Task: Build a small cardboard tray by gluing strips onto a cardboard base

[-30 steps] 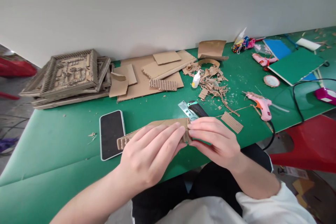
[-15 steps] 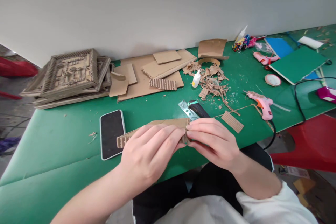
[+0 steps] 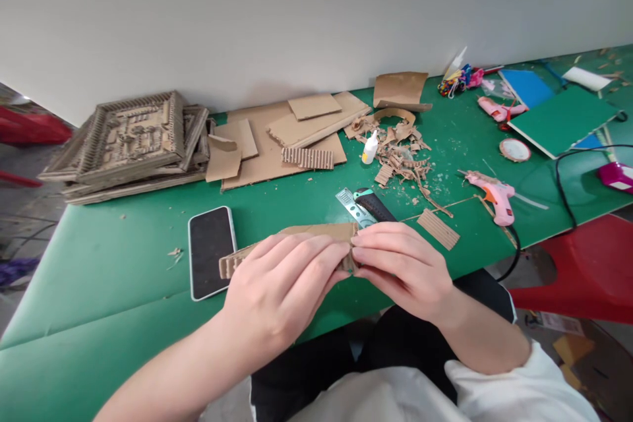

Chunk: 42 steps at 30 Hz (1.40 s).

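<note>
Green worktop (image 3: pixel 123 316) runs right across, with a stack of cardboard frames (image 3: pixel 138 132) at the far left and flat sheets (image 3: pixel 271 161) beside it. Up near the front edge is the cardboard piece (image 3: pixel 326 231), its left end overlapping the phone (image 3: pixel 210 254) from this angle; can't tell if they touch. Left hand (image 3: pixel 281 283) is clamped over the near side, right hand (image 3: pixel 405 270) pinches the right-hand corner, so the grip is firm on cardboard both sides. My main worry: squeeze that corner too hard and it crushes, or one hand slips and the corner ends up crooked. Tip the left end down and it could scuff the phone. Pink glue gun (image 3: pixel 492 196) sits well off to the right, and a bumped cord (image 3: pixel 516 250) might drag it. Cutter (image 3: pixel 374 204) lies just beyond the right hand; can't see the blade, but a careless reach might mean a nick. Little bottle (image 3: pixel 369 150) stands by the scraps (image 3: pixel 400 161), easy to knock over.
</note>
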Each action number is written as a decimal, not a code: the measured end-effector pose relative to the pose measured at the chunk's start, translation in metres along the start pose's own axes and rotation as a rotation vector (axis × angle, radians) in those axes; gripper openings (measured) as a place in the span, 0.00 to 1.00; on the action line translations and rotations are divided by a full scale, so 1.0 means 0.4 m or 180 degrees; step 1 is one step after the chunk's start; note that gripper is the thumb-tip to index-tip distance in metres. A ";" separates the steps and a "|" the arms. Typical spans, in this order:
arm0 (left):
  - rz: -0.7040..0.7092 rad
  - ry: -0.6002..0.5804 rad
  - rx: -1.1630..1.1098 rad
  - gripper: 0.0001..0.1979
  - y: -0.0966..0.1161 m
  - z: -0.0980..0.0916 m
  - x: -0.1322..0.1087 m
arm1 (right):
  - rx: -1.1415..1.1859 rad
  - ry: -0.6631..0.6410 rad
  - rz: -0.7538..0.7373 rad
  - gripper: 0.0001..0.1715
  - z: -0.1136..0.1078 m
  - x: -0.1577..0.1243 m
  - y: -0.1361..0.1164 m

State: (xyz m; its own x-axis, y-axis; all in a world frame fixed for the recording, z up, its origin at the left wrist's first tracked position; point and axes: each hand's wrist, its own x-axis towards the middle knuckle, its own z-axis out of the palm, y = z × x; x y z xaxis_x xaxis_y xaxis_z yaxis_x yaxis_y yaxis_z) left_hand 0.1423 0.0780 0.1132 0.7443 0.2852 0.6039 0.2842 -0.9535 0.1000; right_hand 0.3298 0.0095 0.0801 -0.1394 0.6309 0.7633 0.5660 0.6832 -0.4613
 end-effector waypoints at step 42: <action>0.0752 0.0478 0.0577 0.12 -0.012 0.016 0.002 | 0.0112 0.0189 0.0073 0.20 0.004 0.003 -0.002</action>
State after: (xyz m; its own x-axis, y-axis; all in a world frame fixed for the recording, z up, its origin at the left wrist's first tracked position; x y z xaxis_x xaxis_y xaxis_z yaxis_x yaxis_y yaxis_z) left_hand 0.1452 0.0833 0.1081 0.7088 0.0279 0.7048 0.2272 -0.9550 -0.1908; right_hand 0.3279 0.0105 0.0806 -0.0778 0.6243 0.7773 0.5393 0.6821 -0.4939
